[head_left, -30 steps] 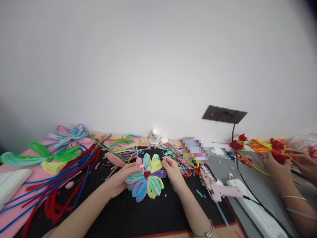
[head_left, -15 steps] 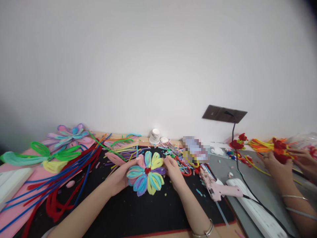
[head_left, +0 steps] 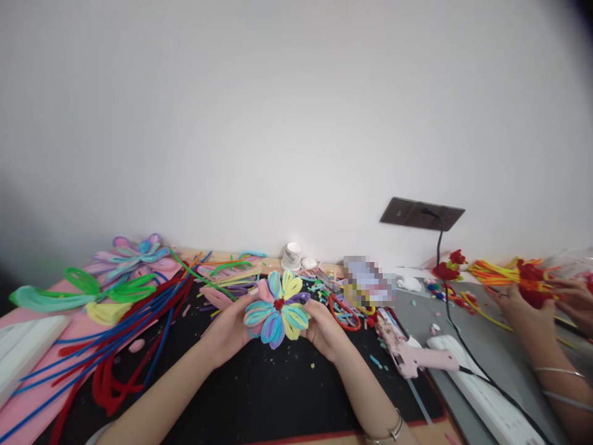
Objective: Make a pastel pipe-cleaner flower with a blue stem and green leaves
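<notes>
Between my two hands I hold up a pipe-cleaner flower with looped petals in pink, blue, yellow and purple and a small red centre. It faces me, above the black mat. My left hand grips the petals on its left side, fingers partly hidden behind. On the other side my right hand pinches the edge near the purple petal, its fingertips tucked behind the flower. Past the flower lie loose pastel pipe cleaners and a pink looped petal.
Red and blue pipe cleaners and a green looped piece lie left. A pink glue gun with a cord and a white power strip are right. A paper cup stands by the wall. Another person's hands hold a red flower.
The flower has risen slightly and tipped back, so its lower petals look shorter. My hands have shifted further under its sides. The whole view has moved slightly.
</notes>
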A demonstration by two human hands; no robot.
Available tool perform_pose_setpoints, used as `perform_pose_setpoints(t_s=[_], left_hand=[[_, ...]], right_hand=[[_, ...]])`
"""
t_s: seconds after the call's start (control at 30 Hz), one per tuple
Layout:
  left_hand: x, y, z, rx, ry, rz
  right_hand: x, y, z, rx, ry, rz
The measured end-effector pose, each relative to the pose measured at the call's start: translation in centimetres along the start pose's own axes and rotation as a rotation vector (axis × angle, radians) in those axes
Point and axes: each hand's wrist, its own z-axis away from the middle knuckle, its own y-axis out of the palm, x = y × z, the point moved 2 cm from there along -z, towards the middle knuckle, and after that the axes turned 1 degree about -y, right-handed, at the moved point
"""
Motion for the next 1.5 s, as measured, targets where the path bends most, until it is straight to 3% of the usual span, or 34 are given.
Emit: perform_pose_setpoints(t_s=[0.4,0.8,1.5], left_hand=[[0.1,-0.1,-0.3,-0.16,0.279,-0.517],[0.3,-0.8,-0.7,-0.156,0.324,-0.637],[0.1,-0.5,-0.7,-0.186,0.329,-0.611]], right_hand=[[-0.1,0.0,0.0,0.025,-0.02,0.114],[-0.1,0.1,0.1,0.008,0.019,0.116],[0.1,0.4,0.2,-0.021,-0.004,0.133]])
